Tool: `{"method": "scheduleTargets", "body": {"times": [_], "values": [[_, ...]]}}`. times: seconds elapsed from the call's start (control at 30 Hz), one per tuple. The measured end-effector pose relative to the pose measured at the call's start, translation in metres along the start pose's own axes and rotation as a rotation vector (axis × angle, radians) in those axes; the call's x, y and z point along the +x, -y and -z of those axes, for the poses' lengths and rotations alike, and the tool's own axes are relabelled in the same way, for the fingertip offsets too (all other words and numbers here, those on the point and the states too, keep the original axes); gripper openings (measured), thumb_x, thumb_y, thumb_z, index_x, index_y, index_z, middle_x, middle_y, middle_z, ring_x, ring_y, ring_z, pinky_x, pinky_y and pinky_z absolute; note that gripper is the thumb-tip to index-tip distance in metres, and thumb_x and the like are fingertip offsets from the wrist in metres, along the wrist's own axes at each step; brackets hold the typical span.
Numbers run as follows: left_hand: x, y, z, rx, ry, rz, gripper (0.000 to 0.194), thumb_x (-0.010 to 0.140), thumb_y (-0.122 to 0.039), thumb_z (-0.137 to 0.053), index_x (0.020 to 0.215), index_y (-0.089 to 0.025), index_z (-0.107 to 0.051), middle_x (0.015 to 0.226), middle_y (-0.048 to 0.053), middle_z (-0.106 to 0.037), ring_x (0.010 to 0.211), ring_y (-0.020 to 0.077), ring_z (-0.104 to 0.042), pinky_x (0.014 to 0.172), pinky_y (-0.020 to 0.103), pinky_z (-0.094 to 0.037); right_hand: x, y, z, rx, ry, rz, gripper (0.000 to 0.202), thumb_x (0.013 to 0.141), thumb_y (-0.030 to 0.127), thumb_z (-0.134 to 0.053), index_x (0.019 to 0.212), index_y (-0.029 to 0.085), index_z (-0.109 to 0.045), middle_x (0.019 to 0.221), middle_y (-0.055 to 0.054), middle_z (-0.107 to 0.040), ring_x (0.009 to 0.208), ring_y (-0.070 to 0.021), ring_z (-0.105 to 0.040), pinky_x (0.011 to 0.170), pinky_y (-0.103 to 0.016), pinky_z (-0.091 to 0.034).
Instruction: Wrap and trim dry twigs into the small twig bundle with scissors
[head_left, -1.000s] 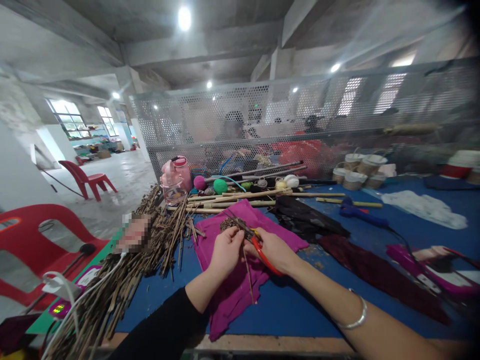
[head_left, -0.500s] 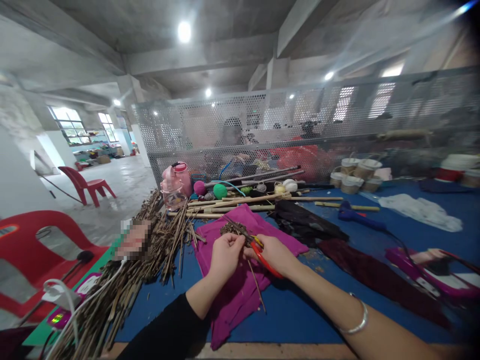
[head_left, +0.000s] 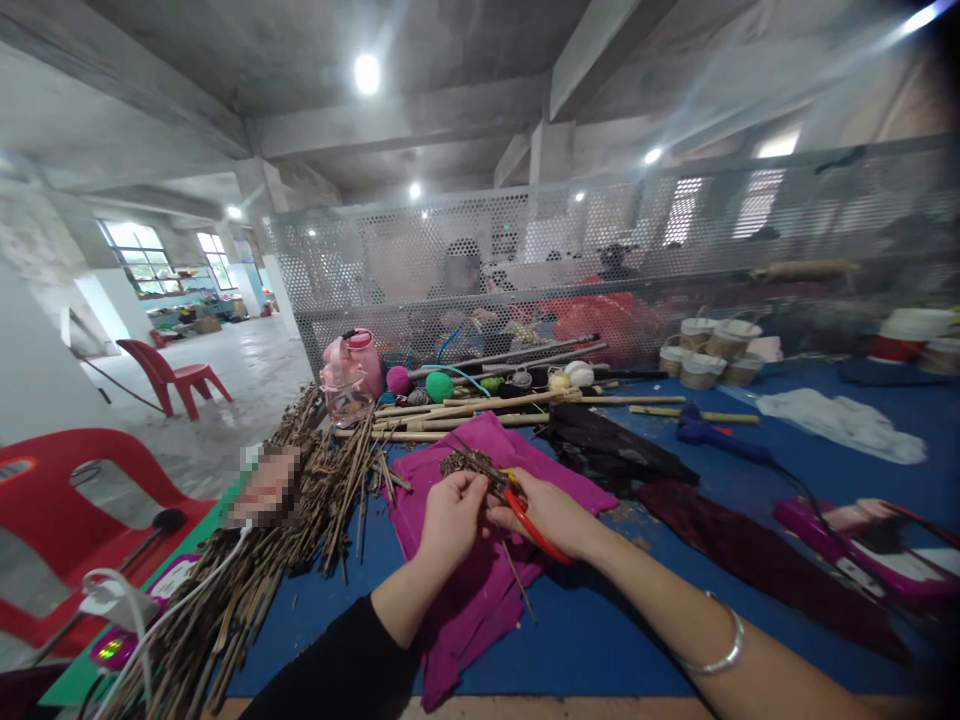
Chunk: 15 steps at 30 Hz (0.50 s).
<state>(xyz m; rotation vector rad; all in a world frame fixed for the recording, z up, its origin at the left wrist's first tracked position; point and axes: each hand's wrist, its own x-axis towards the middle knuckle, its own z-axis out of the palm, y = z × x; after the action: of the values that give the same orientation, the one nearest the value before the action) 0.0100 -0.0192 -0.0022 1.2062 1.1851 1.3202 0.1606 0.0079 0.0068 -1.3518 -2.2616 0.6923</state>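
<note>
Now left hand [head_left: 452,515] pinches one twig cluster [head_left: 459,462], right hand [head_left: 553,508] grips one red-handled tool [head_left: 529,524].

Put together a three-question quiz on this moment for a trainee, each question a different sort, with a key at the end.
1. Multiple choice: what does the right hand hold?
a) a white plastic bag
b) a red-handled tool
c) a green yarn ball

2. True or false: the left hand, like the right, is over the magenta cloth.

3. Fill in: in the picture, the pile of dry sticks lies to the ____ of the cloth.

Key:
1. b
2. True
3. left
</note>
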Motion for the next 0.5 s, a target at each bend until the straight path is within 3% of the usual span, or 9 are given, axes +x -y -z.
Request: {"method": "scheduleTargets", "body": {"times": [0.13,0.27,0.5], "values": [[-0.0004,-0.0003,0.0013,0.023,0.023,-0.014,0.03,0.073,-0.042,-0.054,0.072,-0.013,-0.058,0.056,0.002,-0.06,0.034,0.007,-0.045,0.034,0.019,-0.035,-0.0006,-0.0003,0.0003,-0.005,0.004,0.01,0.046,0.07,0.054,-0.055,0.099,0.019,-0.051,0.087,-0.006,-0.064,0.074,-0.0175,-0.059,0.059,-0.023,-0.036],[-0.0003,-0.0004,0.0024,0.072,0.024,-0.039,0.029,0.075,-0.041,-0.052,0.07,-0.013,-0.059,0.047,0.0,-0.056,0.033,0.0075,-0.043,0.034,0.018,-0.032,-0.0008,-0.0013,0.0021,-0.046,0.017,-0.006,0.043,0.07,0.059,-0.052,0.085,0.019,-0.053,0.075,-0.004,-0.063,0.062,-0.0146,-0.055,0.053,-0.021,-0.032],[-0.0002,0.001,0.0011,0.108,0.0,0.016,0.028,0.075,-0.04,-0.051,0.069,-0.014,-0.059,0.045,0.0,-0.054,0.034,0.0083,-0.044,0.034,0.019,-0.032,0.0015,-0.0028,0.0014,-0.15,-0.029,-0.089,0.046,0.065,0.064,-0.054,0.072,0.019,-0.054,0.069,-0.003,-0.062,0.059,-0.014,-0.053,0.049,-0.021,-0.028]]}}
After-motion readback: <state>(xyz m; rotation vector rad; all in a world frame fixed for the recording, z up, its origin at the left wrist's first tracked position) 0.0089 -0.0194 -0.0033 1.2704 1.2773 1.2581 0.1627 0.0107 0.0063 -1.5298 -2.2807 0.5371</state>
